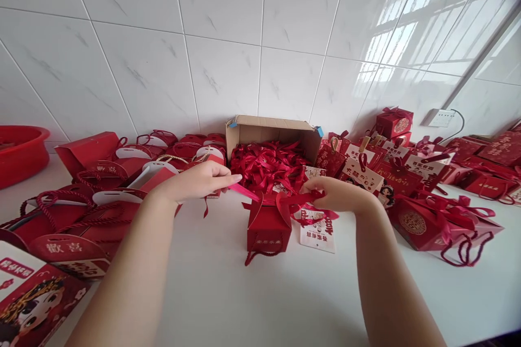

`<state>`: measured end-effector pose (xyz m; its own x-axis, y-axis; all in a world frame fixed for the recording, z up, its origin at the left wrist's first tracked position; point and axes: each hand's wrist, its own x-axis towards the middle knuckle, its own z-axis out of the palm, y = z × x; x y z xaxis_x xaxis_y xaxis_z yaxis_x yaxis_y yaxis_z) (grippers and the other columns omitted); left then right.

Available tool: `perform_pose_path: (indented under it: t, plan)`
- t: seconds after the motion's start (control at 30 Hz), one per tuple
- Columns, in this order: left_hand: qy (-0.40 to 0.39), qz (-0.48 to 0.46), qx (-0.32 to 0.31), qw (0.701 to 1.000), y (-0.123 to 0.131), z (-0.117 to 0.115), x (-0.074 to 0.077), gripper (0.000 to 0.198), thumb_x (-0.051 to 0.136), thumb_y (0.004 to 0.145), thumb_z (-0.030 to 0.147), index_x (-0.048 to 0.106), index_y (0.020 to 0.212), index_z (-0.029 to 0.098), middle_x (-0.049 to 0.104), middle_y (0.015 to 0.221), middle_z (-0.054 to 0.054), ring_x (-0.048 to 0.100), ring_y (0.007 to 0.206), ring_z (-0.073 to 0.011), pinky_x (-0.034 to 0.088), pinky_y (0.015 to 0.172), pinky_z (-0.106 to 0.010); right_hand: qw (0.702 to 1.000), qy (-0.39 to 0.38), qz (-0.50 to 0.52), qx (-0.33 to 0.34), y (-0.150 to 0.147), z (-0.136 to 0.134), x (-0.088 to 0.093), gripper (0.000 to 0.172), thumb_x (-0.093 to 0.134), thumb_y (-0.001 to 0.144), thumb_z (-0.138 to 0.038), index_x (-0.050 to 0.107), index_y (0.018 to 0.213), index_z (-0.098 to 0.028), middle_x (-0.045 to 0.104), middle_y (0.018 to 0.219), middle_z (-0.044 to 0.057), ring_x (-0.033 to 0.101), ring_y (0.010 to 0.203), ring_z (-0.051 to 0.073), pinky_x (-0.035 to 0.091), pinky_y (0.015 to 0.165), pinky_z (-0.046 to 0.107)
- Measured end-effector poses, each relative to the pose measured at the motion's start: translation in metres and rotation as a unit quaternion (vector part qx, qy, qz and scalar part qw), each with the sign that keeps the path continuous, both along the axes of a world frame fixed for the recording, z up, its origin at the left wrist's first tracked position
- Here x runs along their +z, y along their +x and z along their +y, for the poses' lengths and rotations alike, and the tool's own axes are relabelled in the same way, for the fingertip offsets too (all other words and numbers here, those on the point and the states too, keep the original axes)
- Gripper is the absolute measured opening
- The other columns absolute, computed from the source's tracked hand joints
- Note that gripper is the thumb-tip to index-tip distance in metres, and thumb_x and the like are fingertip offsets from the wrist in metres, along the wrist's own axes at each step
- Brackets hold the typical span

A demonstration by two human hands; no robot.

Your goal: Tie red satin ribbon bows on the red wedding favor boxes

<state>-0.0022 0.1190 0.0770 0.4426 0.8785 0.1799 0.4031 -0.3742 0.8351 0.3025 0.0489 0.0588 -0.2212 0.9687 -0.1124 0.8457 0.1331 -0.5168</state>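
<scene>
A small red gift box (268, 230) with a red cord handle hanging down its front stands upright on the white table. A red ribbon (245, 191) runs through its top. My left hand (203, 179) pinches one end of the ribbon, held out to the left of the box. My right hand (331, 193) is closed on the ribbon's other side, to the right of the box. Part of its fingertips is hidden behind the hand. White-and-red printed cards (318, 239) lie on the table just beneath my right hand.
Behind the gift box, an open cardboard carton (272, 120) lies full of loose red ribbons (266, 165). Red boxes with cord handles (73, 211) crowd the left. More ribboned boxes (419, 222) fill the right. A red basin (24, 157) stands far left; a socket (439, 117) is by the wall.
</scene>
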Motion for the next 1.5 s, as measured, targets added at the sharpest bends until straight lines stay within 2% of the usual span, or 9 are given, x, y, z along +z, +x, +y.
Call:
perform_pose_path:
  t: [0.13,0.3,0.47,0.63,0.83,0.93,1.07,1.27,1.5]
  plan:
    - [-0.044,0.016,-0.092,0.995,0.002,0.000,0.005,0.028,0.072,0.070,0.044,0.064,0.057,0.021,0.059,0.063,-0.002,0.055,0.058,-0.0172,0.040,0.053,-0.025,0.997,0.005,0.066,0.026,0.008,-0.009,0.007,0.028,0.057,0.069,-0.015,0.068,0.094,-0.022,0.064,0.087,0.002,0.056,0.070,0.016,0.043,0.059,0.027]
    - [-0.071,-0.098,-0.136,0.983,0.008,-0.004,0.013,0.029,0.069,0.073,0.048,0.074,0.078,0.019,0.070,0.092,-0.012,0.063,0.079,-0.0259,0.049,0.062,-0.030,0.973,0.003,0.217,0.082,0.006,-0.010,0.011,0.034,0.064,0.078,-0.038,0.068,0.108,-0.022,0.068,0.098,0.004,0.061,0.081,0.018,0.049,0.072,0.031]
    - [-0.118,-0.215,-0.154,0.957,0.011,-0.005,0.013,0.025,0.069,0.076,0.042,0.075,0.080,0.017,0.070,0.106,-0.014,0.065,0.088,-0.0284,0.053,0.069,-0.033,0.862,0.011,0.505,0.029,-0.010,0.002,0.004,0.029,0.060,0.083,-0.042,0.073,0.091,-0.017,0.070,0.105,0.009,0.063,0.098,0.021,0.047,0.089,0.033]
    - [-0.143,-0.303,-0.173,0.926,0.018,-0.008,0.011,0.021,0.069,0.078,0.035,0.076,0.072,0.016,0.074,0.094,-0.012,0.068,0.092,-0.0275,0.053,0.080,-0.032,0.758,-0.039,0.651,0.012,-0.025,0.011,0.001,0.018,0.066,0.078,-0.036,0.070,0.075,-0.019,0.072,0.083,0.003,0.066,0.083,0.017,0.050,0.081,0.030]
    - [-0.126,-0.348,-0.148,0.917,0.026,-0.011,0.011,0.022,0.075,0.072,0.041,0.077,0.075,0.019,0.075,0.092,-0.007,0.069,0.088,-0.0250,0.056,0.074,-0.029,0.700,-0.032,0.713,0.033,-0.032,0.013,0.002,0.028,0.066,0.078,-0.047,0.065,0.066,-0.022,0.066,0.071,-0.001,0.066,0.077,0.016,0.050,0.081,0.029]
    - [-0.104,-0.360,-0.122,0.919,0.028,-0.012,0.010,0.033,0.069,0.077,0.048,0.076,0.086,0.018,0.074,0.096,-0.009,0.067,0.096,-0.0264,0.056,0.074,-0.028,0.700,0.014,0.714,0.031,-0.034,0.013,0.003,0.044,0.052,0.081,-0.062,0.071,0.077,-0.022,0.068,0.079,0.003,0.065,0.079,0.017,0.049,0.083,0.031]
    - [-0.062,-0.394,-0.130,0.908,0.034,-0.014,0.011,0.032,0.064,0.082,0.044,0.073,0.098,0.018,0.069,0.113,-0.009,0.061,0.109,-0.0265,0.054,0.077,-0.028,0.726,0.088,0.681,0.042,-0.037,0.008,0.006,0.053,0.039,0.086,-0.063,0.073,0.092,-0.023,0.070,0.103,0.006,0.064,0.093,0.021,0.047,0.091,0.035]
    - [-0.031,-0.404,-0.122,0.906,0.043,-0.021,0.011,0.027,0.067,0.077,0.034,0.073,0.098,0.019,0.067,0.114,-0.008,0.062,0.104,-0.0254,0.052,0.075,-0.028,0.803,0.193,0.564,0.026,-0.042,0.002,0.008,0.054,0.032,0.088,-0.062,0.067,0.111,-0.028,0.057,0.133,0.002,0.053,0.119,0.025,0.043,0.098,0.040]
    - [0.003,-0.398,-0.132,0.908,0.042,-0.026,0.015,0.033,0.062,0.083,0.030,0.067,0.114,0.021,0.065,0.117,-0.008,0.060,0.105,-0.0229,0.049,0.083,-0.030,0.775,0.254,0.577,0.049,-0.046,0.006,0.002,0.030,0.049,0.088,-0.045,0.069,0.108,-0.033,0.057,0.132,-0.002,0.050,0.123,0.025,0.041,0.099,0.040]
